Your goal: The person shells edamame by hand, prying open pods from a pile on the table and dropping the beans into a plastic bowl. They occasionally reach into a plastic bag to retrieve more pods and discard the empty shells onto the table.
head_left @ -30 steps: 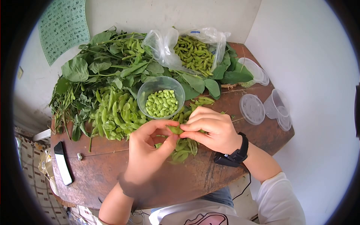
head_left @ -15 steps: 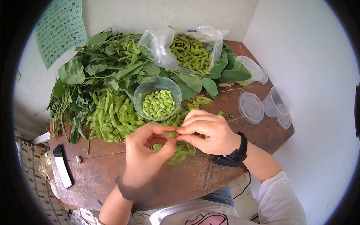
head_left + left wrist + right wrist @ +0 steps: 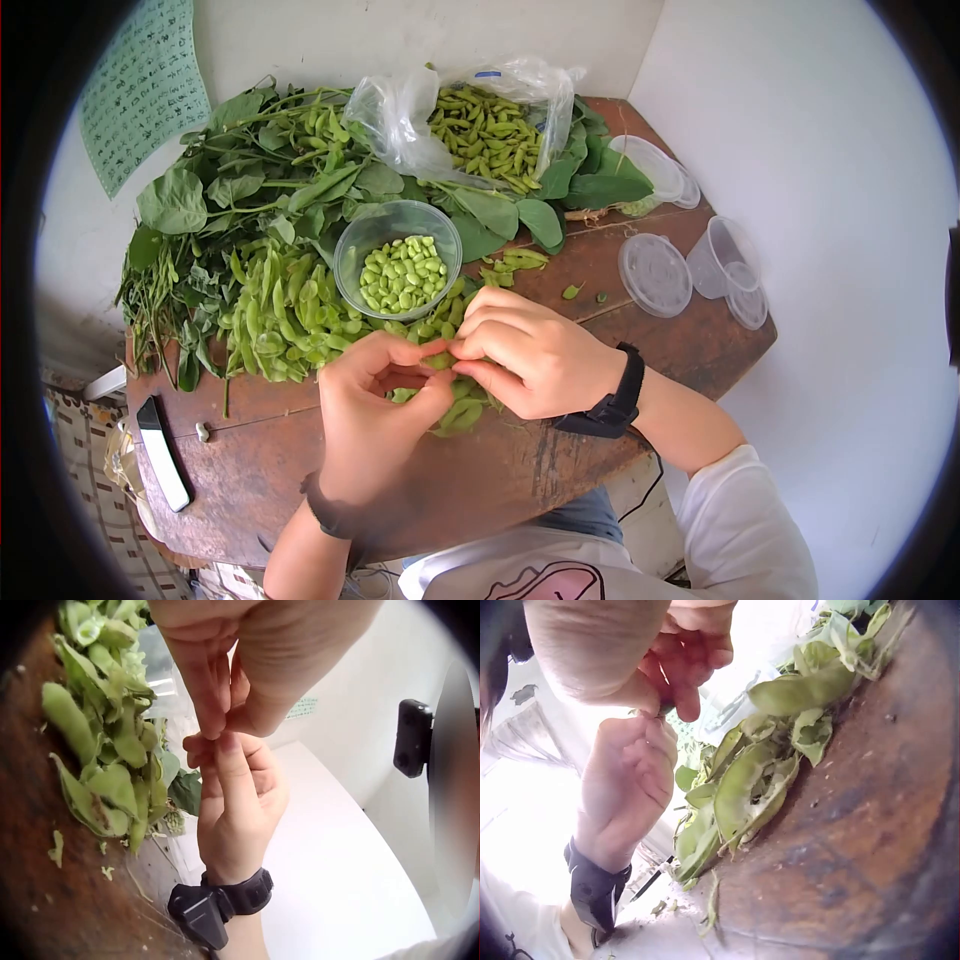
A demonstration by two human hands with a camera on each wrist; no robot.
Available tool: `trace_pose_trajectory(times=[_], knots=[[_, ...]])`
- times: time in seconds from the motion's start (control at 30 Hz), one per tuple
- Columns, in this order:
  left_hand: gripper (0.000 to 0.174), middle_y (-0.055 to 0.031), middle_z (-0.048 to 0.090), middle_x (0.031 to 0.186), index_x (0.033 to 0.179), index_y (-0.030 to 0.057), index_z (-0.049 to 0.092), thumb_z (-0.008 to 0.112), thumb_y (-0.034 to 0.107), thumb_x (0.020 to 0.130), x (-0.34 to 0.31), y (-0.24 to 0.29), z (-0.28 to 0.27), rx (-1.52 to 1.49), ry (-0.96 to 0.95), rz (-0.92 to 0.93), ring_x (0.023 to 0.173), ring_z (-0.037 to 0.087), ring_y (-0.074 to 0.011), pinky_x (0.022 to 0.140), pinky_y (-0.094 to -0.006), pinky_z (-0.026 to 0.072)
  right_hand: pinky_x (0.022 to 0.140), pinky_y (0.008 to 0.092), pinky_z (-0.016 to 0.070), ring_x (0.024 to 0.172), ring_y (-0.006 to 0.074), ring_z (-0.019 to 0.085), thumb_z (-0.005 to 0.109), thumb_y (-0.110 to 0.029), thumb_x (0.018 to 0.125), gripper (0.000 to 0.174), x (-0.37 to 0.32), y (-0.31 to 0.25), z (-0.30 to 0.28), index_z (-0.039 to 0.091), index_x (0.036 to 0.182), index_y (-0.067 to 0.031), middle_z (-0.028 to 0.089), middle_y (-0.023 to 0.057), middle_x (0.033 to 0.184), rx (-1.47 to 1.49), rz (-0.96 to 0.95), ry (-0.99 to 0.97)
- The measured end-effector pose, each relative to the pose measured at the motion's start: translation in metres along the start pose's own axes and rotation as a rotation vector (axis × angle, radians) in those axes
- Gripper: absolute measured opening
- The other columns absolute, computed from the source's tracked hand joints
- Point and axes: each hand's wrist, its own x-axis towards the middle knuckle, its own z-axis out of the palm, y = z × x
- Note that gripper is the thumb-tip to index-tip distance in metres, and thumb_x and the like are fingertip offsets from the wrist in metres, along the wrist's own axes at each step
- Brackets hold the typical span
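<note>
Both hands meet at a green bean pod [image 3: 437, 360] just in front of a clear plastic bowl. My left hand [image 3: 365, 415] pinches it between thumb and forefinger. From the other side, my right hand [image 3: 545, 355] pinches its end with thumb and fingertips. Fingers cover most of the pod, and in the left wrist view they hide it. The bowl [image 3: 341, 262] holds a layer of shelled green beans [image 3: 403, 275]. Under the hands lie bean pods [image 3: 112, 750]; a split-open pod [image 3: 739, 799] shows in the right wrist view.
Loose pods [image 3: 285, 305] are heaped left of the bowl. Behind lie leafy bean stalks [image 3: 250, 165] and a plastic bag [image 3: 395, 125] full of pods. Plastic lids [image 3: 655, 275] and a clear cup [image 3: 708, 262] stand right; a black-and-white object [image 3: 163, 455] lies left.
The head view has shifted, so the table's contents appear further left. Both hands still pinch the pod, and less of it shows between the fingers than a second ago.
</note>
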Motion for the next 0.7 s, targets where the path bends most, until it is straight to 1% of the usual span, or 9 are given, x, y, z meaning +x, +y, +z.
trace_pose_trajectory(times=[0.07, 0.33, 0.4, 0.43, 0.5, 0.53, 0.57, 0.63, 0.7], knots=[[0.016, -0.0133, 0.071, 0.101, 0.092, -0.0048, 0.062, 0.070, -0.010, 0.079, -0.002, 0.001, 0.000, -0.011, -0.007, -0.018, 0.089, 0.069, -0.0138, 0.079, -0.0271, 0.0577, 0.072, 0.0381, 0.0501, 0.084, 0.0308, 0.059, 0.071, 0.006, 0.080, 0.016, 0.001, -0.001, -0.003, 0.060, 0.091, 0.0021, 0.060, 0.0130, 0.088, -0.011, -0.038, -0.032], [0.017, -0.0132, 0.071, 0.101, 0.093, -0.0042, 0.061, 0.068, -0.012, 0.080, 0.000, 0.000, 0.000, -0.107, -0.002, -0.056, 0.087, 0.070, -0.0142, 0.078, -0.0266, 0.0578, 0.073, 0.0383, 0.0493, 0.086, 0.0316, 0.058, 0.068, 0.007, 0.082, 0.015, 0.002, 0.001, -0.004, 0.060, 0.093, 0.0020, 0.060, 0.0136, 0.090, 0.041, -0.017, -0.030], [0.019, -0.0127, 0.071, 0.099, 0.095, -0.0039, 0.062, 0.068, -0.013, 0.080, 0.003, 0.003, -0.003, -0.216, -0.049, -0.189, 0.084, 0.070, -0.0151, 0.075, -0.0264, 0.0579, 0.073, 0.0376, 0.0483, 0.083, 0.0303, 0.058, 0.066, 0.006, 0.085, 0.011, 0.000, 0.002, -0.004, 0.060, 0.093, 0.0019, 0.060, 0.0131, 0.087, 0.096, 0.048, -0.027], [0.019, -0.0127, 0.071, 0.099, 0.095, -0.0039, 0.062, 0.068, -0.013, 0.080, 0.005, 0.002, -0.005, -0.216, -0.042, -0.187, 0.084, 0.070, -0.0151, 0.075, -0.0264, 0.0579, 0.073, 0.0376, 0.0483, 0.083, 0.0303, 0.058, 0.066, 0.006, 0.085, 0.011, 0.001, 0.003, -0.005, 0.060, 0.093, 0.0019, 0.060, 0.0131, 0.087, 0.099, 0.043, -0.031], [0.018, -0.0122, 0.070, 0.099, 0.097, -0.0033, 0.063, 0.067, -0.011, 0.082, 0.006, -0.002, -0.009, -0.286, -0.120, -0.222, 0.082, 0.071, -0.0163, 0.074, -0.0264, 0.0574, 0.075, 0.0400, 0.0461, 0.085, 0.0307, 0.056, 0.063, 0.000, 0.090, 0.005, 0.000, 0.001, -0.007, 0.058, 0.092, 0.0003, 0.060, 0.0128, 0.087, 0.200, 0.176, -0.081], [0.018, -0.0122, 0.070, 0.099, 0.097, -0.0033, 0.063, 0.067, -0.011, 0.082, 0.007, -0.002, -0.011, -0.288, -0.115, -0.224, 0.082, 0.071, -0.0163, 0.074, -0.0264, 0.0574, 0.074, 0.0392, 0.0457, 0.082, 0.0300, 0.057, 0.061, -0.002, 0.092, 0.004, 0.000, 0.002, -0.008, 0.060, 0.092, 0.0011, 0.060, 0.0130, 0.084, 0.217, 0.211, -0.085], [0.017, -0.0118, 0.070, 0.098, 0.098, -0.0027, 0.063, 0.066, -0.010, 0.084, 0.008, -0.002, -0.013, -0.300, -0.149, -0.266, 0.082, 0.071, -0.0169, 0.074, -0.0263, 0.0568, 0.074, 0.0392, 0.0457, 0.082, 0.0300, 0.057, 0.061, -0.002, 0.092, 0.004, 0.001, 0.001, -0.010, 0.060, 0.092, 0.0011, 0.060, 0.0130, 0.084, 0.220, 0.211, -0.090], [0.016, -0.0114, 0.070, 0.098, 0.099, -0.0022, 0.063, 0.065, -0.009, 0.085, 0.008, -0.002, -0.015, -0.310, -0.178, -0.309, 0.083, 0.071, -0.0174, 0.074, -0.0262, 0.0563, 0.073, 0.0386, 0.0454, 0.080, 0.0300, 0.057, 0.059, -0.006, 0.095, 0.008, 0.003, -0.002, -0.014, 0.061, 0.094, 0.0013, 0.061, 0.0135, 0.083, 0.231, 0.305, -0.149], [0.018, -0.0114, 0.069, 0.100, 0.104, -0.0011, 0.062, 0.064, -0.008, 0.087, 0.008, -0.006, -0.017, -0.441, -0.225, -0.376, 0.084, 0.071, -0.0178, 0.074, -0.0260, 0.0554, 0.072, 0.0382, 0.0453, 0.079, 0.0306, 0.058, 0.057, -0.007, 0.096, 0.009, 0.001, -0.001, -0.011, 0.061, 0.094, 0.0014, 0.061, 0.0140, 0.083, 0.218, 0.296, -0.136]])
